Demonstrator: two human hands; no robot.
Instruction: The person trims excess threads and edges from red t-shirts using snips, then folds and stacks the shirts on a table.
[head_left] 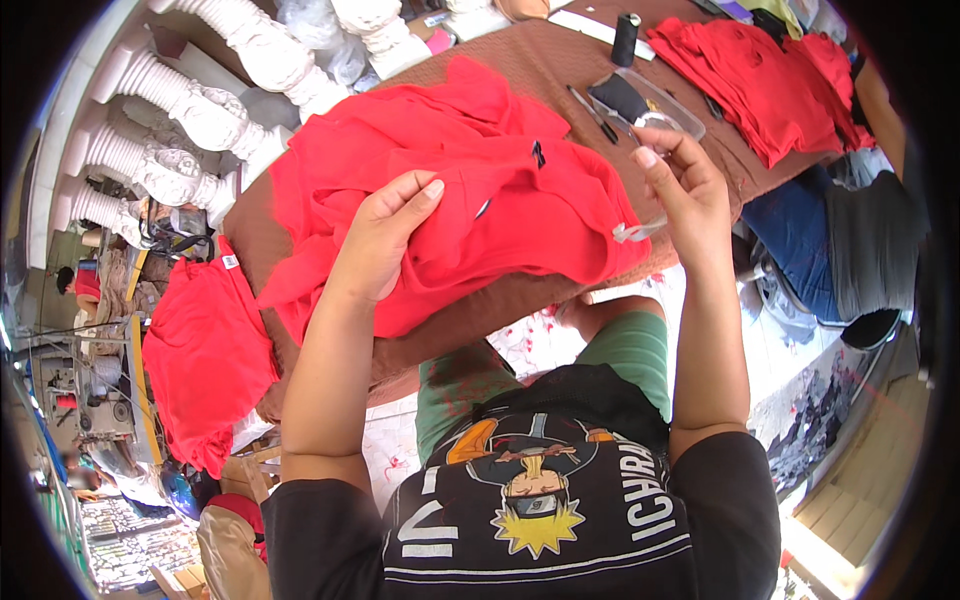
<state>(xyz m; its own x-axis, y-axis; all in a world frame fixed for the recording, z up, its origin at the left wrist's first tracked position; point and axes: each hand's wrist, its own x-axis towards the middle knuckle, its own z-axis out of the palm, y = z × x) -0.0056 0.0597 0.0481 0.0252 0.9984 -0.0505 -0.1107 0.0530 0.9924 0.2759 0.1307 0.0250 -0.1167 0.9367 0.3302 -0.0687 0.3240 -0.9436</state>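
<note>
A red garment (520, 215) lies bunched across the brown-covered table in front of me. My left hand (395, 225) has a fold of it pinched between thumb and fingers. A small black tag or stitched mark (539, 153) shows on the cloth, right of that hand. My right hand (690, 185) is raised above the garment's right end, its thumb and fingertips pinched together. What it holds is too fine to make out. A whitish strip (635, 232) sits at the garment's right edge, near my right wrist.
Beyond my right hand are a clear plastic box (690, 118) with a black pad (620, 97), a black pen (595, 115) and a black thread spool (626, 40). More red garments lie far right (760, 85) and left (210, 350). Someone in jeans (800, 235) sits at right. White balusters (195, 105) stand far left.
</note>
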